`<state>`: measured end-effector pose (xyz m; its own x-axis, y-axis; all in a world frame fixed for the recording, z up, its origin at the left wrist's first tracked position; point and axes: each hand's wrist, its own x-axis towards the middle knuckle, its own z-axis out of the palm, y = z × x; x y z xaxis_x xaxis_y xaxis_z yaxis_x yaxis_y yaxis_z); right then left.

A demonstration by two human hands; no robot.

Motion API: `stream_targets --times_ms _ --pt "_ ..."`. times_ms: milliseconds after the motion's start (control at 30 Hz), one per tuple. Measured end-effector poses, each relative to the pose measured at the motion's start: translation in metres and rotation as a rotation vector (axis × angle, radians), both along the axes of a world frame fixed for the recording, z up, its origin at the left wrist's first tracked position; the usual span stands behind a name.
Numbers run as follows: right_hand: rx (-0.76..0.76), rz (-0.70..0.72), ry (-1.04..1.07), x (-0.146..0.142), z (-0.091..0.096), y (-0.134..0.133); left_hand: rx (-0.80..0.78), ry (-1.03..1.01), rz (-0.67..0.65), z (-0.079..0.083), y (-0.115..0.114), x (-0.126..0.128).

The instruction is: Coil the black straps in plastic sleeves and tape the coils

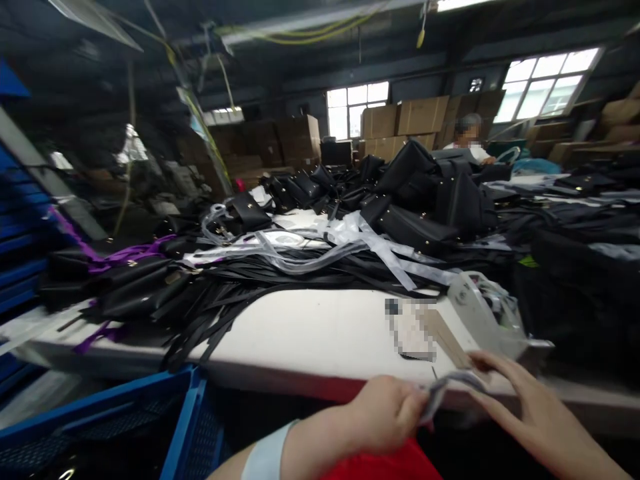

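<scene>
My left hand, closed, pinches a grey strap that looks wrapped in clear plastic. The strap arches to the right, and its far part lies between the parted thumb and fingers of my right hand. Blur hides whether those fingers touch it. Both hands are over the front edge of the white table. Just beyond them lie a pixelated flat item and a brown card-like strip.
Black bags are heaped at the back, with black straps and clear plastic strips before them. A white holder stands right. A blue crate is at lower left. A person sits far back.
</scene>
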<state>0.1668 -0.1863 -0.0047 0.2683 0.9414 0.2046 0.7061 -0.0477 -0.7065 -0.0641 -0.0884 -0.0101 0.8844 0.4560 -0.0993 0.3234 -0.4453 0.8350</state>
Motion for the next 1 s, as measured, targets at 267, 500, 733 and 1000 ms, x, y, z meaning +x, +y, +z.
stream_targets --times_ms 267,500,733,1000 --pt "-0.259 0.402 0.410 -0.086 -0.025 0.006 -0.778 -0.537 0.181 0.019 -0.006 0.012" --pt "-0.406 0.618 0.955 -0.097 0.000 -0.030 0.503 -0.544 0.418 -0.023 0.038 0.014" --pt "-0.081 0.007 0.392 0.000 0.023 -0.011 0.263 -0.209 -0.002 -0.028 0.002 0.007" --pt "-0.221 0.352 0.331 -0.060 -0.023 0.003 -0.994 -0.461 0.113 0.015 -0.010 0.023"
